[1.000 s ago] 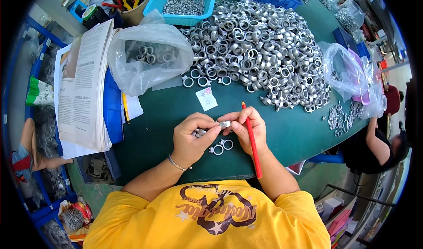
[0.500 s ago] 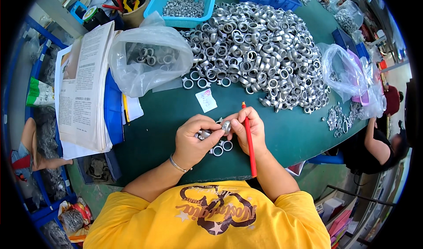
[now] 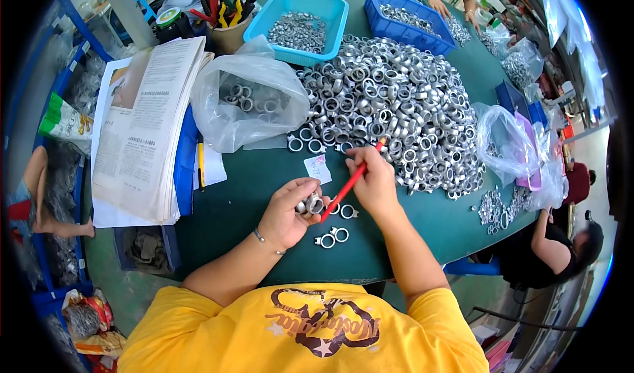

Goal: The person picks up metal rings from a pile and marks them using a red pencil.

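Metal rings (image 3: 312,204), silver with small lugs, are held in the curled fingers of my left hand (image 3: 282,216) above the green table. My right hand (image 3: 374,180) grips a red pencil (image 3: 345,189), which slants down toward my left hand. The right fingertips are at the near edge of a big pile of metal rings (image 3: 396,109), close to one ring; whether they touch it is hard to tell. Several loose rings (image 3: 339,234) lie on the table between my hands. A small written paper slip (image 3: 318,168) lies just beyond my left hand.
An open plastic bag (image 3: 249,125) with rings and a newspaper stack (image 3: 142,135) are on the left. A turquoise basket (image 3: 333,16) and blue crate (image 3: 444,42) of small parts stand behind. Another person's hands (image 3: 438,4) work far off; someone sits right (image 3: 551,247).
My right hand has left the ring at my left hand and moved forward to the pile, pencil still held. The left hand has turned, showing rings in it. The view has shifted.
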Demonstrator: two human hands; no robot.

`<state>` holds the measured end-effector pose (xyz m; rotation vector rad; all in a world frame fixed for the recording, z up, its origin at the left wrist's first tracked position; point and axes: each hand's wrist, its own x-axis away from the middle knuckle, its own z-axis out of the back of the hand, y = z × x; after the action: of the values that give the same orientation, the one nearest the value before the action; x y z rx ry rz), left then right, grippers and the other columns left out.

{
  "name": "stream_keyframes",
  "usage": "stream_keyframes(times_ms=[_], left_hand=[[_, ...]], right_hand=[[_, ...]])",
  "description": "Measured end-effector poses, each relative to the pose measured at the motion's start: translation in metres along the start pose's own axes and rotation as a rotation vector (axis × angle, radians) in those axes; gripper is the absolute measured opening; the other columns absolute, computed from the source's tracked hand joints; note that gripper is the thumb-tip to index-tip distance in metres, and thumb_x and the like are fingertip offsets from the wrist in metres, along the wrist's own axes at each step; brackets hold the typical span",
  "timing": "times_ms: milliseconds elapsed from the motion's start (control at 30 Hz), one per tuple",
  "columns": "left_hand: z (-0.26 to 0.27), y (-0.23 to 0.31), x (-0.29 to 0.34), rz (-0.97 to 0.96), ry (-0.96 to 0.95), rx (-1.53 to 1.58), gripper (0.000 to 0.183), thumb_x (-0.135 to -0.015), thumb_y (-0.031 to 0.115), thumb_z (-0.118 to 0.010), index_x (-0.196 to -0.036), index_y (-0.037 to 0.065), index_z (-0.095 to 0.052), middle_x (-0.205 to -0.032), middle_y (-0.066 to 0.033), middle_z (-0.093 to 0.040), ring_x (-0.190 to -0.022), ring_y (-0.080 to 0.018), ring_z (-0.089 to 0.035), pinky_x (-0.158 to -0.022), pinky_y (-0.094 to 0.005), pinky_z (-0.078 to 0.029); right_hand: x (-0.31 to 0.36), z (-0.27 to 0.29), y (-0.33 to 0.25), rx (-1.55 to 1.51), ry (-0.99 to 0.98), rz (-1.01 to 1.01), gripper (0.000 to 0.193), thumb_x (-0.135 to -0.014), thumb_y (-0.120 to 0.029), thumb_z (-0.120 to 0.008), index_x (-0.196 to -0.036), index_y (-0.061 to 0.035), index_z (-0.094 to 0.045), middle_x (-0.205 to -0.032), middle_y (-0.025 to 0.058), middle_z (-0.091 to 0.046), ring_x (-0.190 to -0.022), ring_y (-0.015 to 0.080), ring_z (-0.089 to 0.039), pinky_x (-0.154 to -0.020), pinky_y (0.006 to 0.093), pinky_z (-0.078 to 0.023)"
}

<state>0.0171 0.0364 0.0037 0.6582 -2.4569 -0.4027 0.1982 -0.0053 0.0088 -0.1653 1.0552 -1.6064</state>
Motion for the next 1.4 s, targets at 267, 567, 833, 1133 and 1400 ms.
stream_keyframes(times_ms=[267, 567, 833, 1133, 1400], left_hand=[[-0.001, 0.002, 0.002, -0.069, 0.013, -0.103, 0.011, -0.084, 0.014, -0.060, -0.090, 0.005, -0.056, -0.081, -0.0068, -0.060, -0.073, -0.0176, -0.062, -0.045, -0.0227, -0.048], [-0.009, -0.004, 0.007, -0.166, 0.005, -0.412, 0.016, -0.080, 0.009, -0.065, -0.091, 0.000, -0.059, -0.078, -0.0096, -0.062, -0.070, -0.0159, -0.064, -0.045, -0.0198, -0.046], [-0.014, -0.003, 0.010, -0.114, -0.076, -0.449, 0.017, -0.078, 0.009, -0.066, -0.090, -0.002, -0.060, -0.078, -0.0113, -0.063, -0.062, -0.0132, -0.061, -0.044, -0.0183, -0.044], [-0.014, -0.004, 0.012, -0.035, -0.142, -0.366, 0.016, -0.078, 0.007, -0.065, -0.090, -0.002, -0.061, -0.073, -0.0124, -0.063, -0.055, -0.0108, -0.056, -0.045, -0.0193, -0.044], [-0.012, -0.010, 0.012, -0.326, -0.181, -0.766, 0.014, -0.073, 0.004, -0.070, -0.084, 0.001, -0.063, -0.076, -0.0037, -0.061, -0.058, -0.0071, -0.053, -0.051, -0.0190, -0.041]], right_hand=[[-0.008, 0.002, 0.006, 0.175, -0.193, 0.004, 0.022, -0.069, 0.007, -0.057, -0.082, -0.0056, -0.046, -0.073, 0.0145, -0.057, -0.068, 0.0344, -0.058, -0.057, 0.0409, -0.046], [0.025, 0.019, -0.023, -1.228, -0.281, -0.632, 0.025, -0.078, 0.009, -0.058, -0.081, -0.0092, -0.041, -0.082, 0.0112, -0.058, -0.066, 0.0150, -0.061, -0.048, 0.0217, -0.049], [0.043, 0.016, -0.028, -1.080, -0.238, -0.275, 0.026, -0.079, 0.012, -0.055, -0.078, -0.0077, -0.039, -0.089, 0.0105, -0.054, -0.075, 0.0128, -0.055, -0.064, 0.0228, -0.048], [0.047, 0.021, -0.025, -0.713, -0.189, -0.006, 0.023, -0.077, 0.013, -0.056, -0.071, -0.0057, -0.042, -0.084, 0.0110, -0.058, -0.071, 0.0139, -0.054, -0.061, 0.0242, -0.045], [0.051, 0.023, -0.022, -0.781, -0.166, -0.078, 0.022, -0.078, 0.010, -0.057, -0.076, -0.0058, -0.041, -0.089, 0.0127, -0.059, -0.074, 0.0148, -0.055, -0.064, 0.0253, -0.047]])
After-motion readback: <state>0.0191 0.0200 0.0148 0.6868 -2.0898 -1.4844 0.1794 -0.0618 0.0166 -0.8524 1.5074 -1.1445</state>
